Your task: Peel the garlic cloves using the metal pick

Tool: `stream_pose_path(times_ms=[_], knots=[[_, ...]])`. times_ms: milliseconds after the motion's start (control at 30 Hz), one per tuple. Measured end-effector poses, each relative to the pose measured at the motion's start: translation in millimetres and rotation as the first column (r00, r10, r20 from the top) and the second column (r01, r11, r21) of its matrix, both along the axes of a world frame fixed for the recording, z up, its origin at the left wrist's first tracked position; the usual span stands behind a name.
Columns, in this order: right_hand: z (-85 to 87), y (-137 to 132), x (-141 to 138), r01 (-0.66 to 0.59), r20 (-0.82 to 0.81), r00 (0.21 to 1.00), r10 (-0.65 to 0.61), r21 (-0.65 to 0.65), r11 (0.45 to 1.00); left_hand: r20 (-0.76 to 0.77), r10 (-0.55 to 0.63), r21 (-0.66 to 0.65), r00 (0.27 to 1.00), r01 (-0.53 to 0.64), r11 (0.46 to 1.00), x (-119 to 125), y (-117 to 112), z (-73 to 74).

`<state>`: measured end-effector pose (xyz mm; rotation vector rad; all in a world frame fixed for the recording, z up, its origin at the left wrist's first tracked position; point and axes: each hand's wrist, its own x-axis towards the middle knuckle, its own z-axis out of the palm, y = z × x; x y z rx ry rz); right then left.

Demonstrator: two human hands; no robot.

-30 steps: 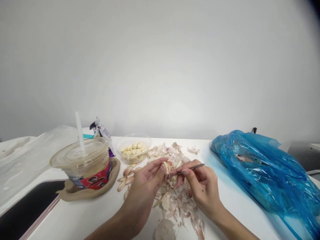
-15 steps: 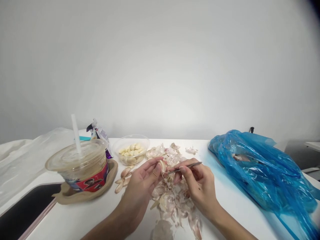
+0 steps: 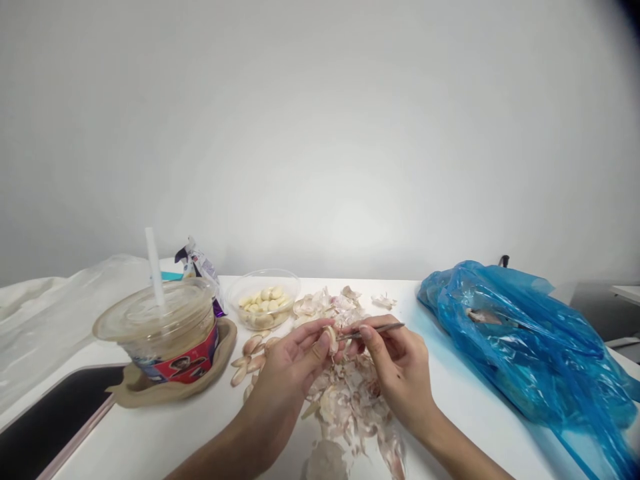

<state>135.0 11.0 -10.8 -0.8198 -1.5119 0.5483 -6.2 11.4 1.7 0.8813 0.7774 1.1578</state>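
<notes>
Between the thumb and fingers of my left hand (image 3: 290, 373) is a pale garlic clove (image 3: 331, 339). My right hand (image 3: 397, 360) pinches a thin metal tool (image 3: 375, 329), whose near-left tip touches or nearly touches the clove; its exact kind is too small to tell. Beneath both hands spreads a heap of papery garlic skins (image 3: 350, 403). Several unpeeled cloves (image 3: 254, 344) lie just left of my left hand. Behind them stands a clear plastic bowl (image 3: 290, 283) with peeled garlic cloves (image 3: 265, 303) inside.
At left, a lidded plastic cup (image 3: 175, 333) with a straw rests in a cardboard holder (image 3: 220, 363), beside a dark-screened device (image 3: 60, 413). A purple-white wrapper (image 3: 200, 267) and clear plastic sheeting (image 3: 75, 307) lie behind. A blue plastic bag (image 3: 520, 347) occupies the right.
The clove in my left hand has shifted slightly right and down and is turned. The metal tool's tip has risen a little against it, its handle lying flatter.
</notes>
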Motion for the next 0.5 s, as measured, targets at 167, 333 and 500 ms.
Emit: stream_pose_path(times_ms=[167,333,500], knots=[[-3.0,0.8,1.2,0.048,-0.009,0.999,-0.048,0.025,0.999,-0.008,0.01,-0.013,1.0,-0.01,1.0,0.3,-1.3,2.0],[-1.8,-0.8,1.2,0.035,-0.004,0.999,-0.035,0.02,0.999,-0.016,0.011,-0.018,1.0,-0.011,1.0,0.1,-1.5,1.8],[-0.4,-1.4,0.3,-0.006,-0.008,1.0,0.006,0.015,1.0,-0.023,0.001,-0.011,1.0,-0.001,1.0,-0.4,-2.3,0.4]])
